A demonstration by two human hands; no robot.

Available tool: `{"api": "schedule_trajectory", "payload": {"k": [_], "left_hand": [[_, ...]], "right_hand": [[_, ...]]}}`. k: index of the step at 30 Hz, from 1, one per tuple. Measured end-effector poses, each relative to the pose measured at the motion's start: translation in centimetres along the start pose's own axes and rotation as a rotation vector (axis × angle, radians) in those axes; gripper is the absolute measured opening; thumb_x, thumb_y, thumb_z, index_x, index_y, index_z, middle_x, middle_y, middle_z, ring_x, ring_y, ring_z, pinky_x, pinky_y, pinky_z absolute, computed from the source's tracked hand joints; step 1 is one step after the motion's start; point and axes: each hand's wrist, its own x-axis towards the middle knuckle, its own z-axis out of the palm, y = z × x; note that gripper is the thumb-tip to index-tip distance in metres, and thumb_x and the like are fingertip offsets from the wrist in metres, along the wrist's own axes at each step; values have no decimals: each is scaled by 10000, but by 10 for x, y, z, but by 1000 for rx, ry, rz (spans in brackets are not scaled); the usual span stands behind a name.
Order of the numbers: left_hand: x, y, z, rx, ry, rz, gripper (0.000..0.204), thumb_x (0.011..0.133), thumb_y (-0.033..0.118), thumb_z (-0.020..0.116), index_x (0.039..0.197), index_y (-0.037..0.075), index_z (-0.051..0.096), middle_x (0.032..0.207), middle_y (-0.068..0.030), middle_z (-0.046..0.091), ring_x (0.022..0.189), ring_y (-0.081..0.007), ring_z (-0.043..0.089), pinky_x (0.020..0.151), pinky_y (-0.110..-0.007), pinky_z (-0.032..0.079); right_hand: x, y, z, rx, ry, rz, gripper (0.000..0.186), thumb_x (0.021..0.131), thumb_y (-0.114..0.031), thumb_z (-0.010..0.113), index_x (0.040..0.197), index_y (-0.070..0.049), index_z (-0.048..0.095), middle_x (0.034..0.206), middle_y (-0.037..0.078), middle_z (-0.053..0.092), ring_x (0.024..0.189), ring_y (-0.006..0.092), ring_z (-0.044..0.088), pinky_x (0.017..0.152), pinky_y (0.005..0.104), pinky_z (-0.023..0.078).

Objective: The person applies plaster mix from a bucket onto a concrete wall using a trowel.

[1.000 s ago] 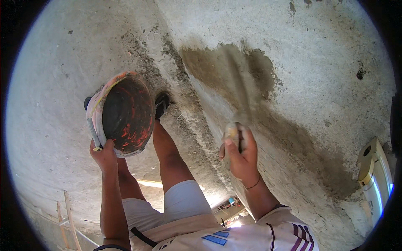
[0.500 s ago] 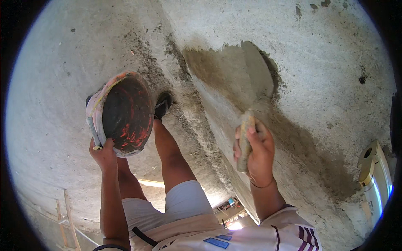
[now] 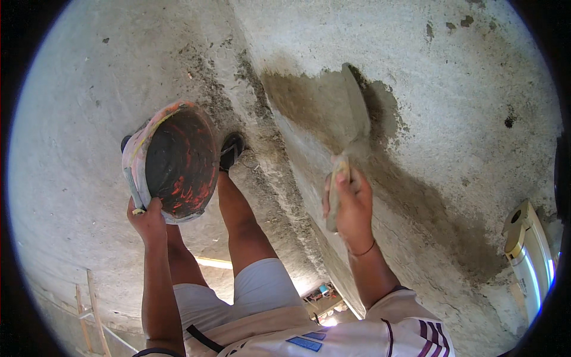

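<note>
My left hand [image 3: 147,220] grips the near rim of a round mortar-stained basin [image 3: 134,157], tilted so that its dark inside with orange-red patches shows. In my right hand [image 3: 354,208] is a trowel [image 3: 357,110], held by its pale, mortar-covered handle with the thumb along it. The grey blade lies against the wall, over a darker damp band of mortar [image 3: 303,104]. Whether the blade carries mortar on its hidden face I cannot tell.
The rough grey wall [image 3: 476,107] meets the concrete floor [image 3: 89,149] along a dirty seam. My sandalled foot [image 3: 232,149] stands beside the basin. A cream and gold object with a round hole [image 3: 526,256] is at far right. Wooden poles [image 3: 97,309] stand at lower left.
My right hand and the trowel have moved a little left along the wall, and the blade has turned more edge-on. The left hand and the basin have stayed in place.
</note>
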Motion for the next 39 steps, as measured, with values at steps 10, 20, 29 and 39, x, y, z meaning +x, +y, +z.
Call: {"api": "schedule_trajectory", "payload": {"k": [10,20,29,39], "left_hand": [[-2,4,-6,42,6,-15,187,659,16,538,843,-18,554,710,-2,522,618,-89,458,570,-235,373],[-1,5,-2,12,0,-47,177,660,24,540,832,-15,543,704,3,509,610,-82,444,550,-233,360],[-3,9,3,55,14,-31,161,666,34,535,821,-9,539,690,6,500,612,-80,436,551,-231,357],[-7,10,10,36,-3,-19,127,684,28,540,807,-4,539,669,4,500,585,-73,435,529,-225,353]], "right_hand": [[-23,20,10,30,52,-333,308,916,-195,458,1104,48,441,770,64,515,553,101,487,448,232,406],[-27,25,6,81,112,-233,351,916,-186,443,1187,33,399,796,73,517,557,89,482,454,231,417],[-4,19,1,34,40,-138,367,912,-230,467,1160,37,421,787,75,510,539,97,477,450,233,414],[12,46,21,-49,80,-127,336,904,-164,489,1168,37,436,729,33,503,510,68,457,437,220,389]]}}
